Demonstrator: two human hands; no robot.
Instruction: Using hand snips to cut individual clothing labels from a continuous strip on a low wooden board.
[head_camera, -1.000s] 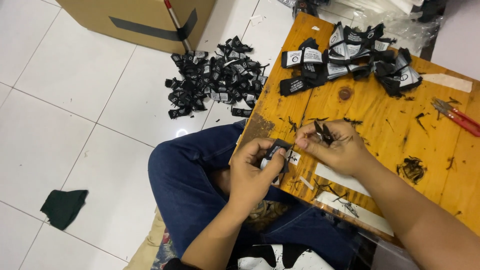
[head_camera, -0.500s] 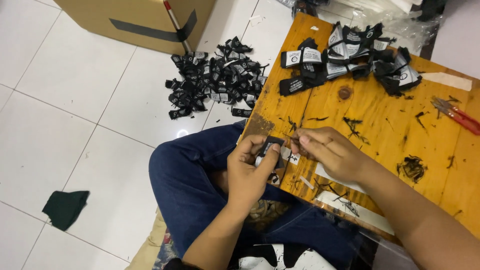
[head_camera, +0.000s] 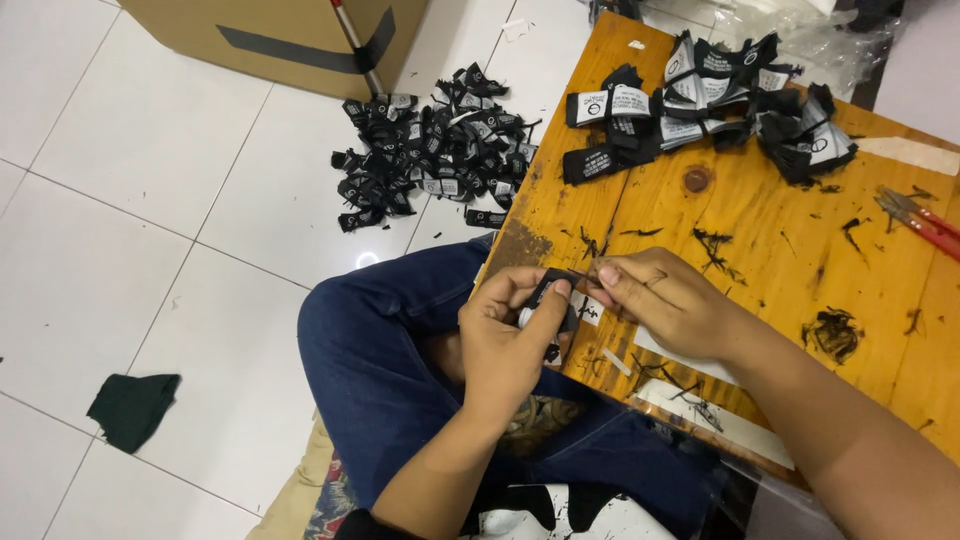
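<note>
My left hand (head_camera: 510, 335) grips a small black fabric label (head_camera: 548, 298) over the near edge of a low orange wooden table (head_camera: 760, 250). My right hand (head_camera: 665, 300) meets it from the right, fingertips pinched on the label's upper end or a thread there; which one I cannot tell. Loose black thread scraps (head_camera: 712, 242) lie on the table just beyond my hands. More black-and-white labels (head_camera: 710, 100) are heaped at the table's far edge.
A big pile of the same labels (head_camera: 430, 145) lies on the white tiled floor beside a cardboard box (head_camera: 290, 40). Red-handled snips (head_camera: 920, 220) rest at the table's right edge. A dark green cloth scrap (head_camera: 132, 405) lies on the floor left. My blue-jeaned leg (head_camera: 390, 340) is tucked under the table.
My right hand came down from the table surface to the left hand and now pinches at the label. The left hand has shifted slightly, still holding the label.
</note>
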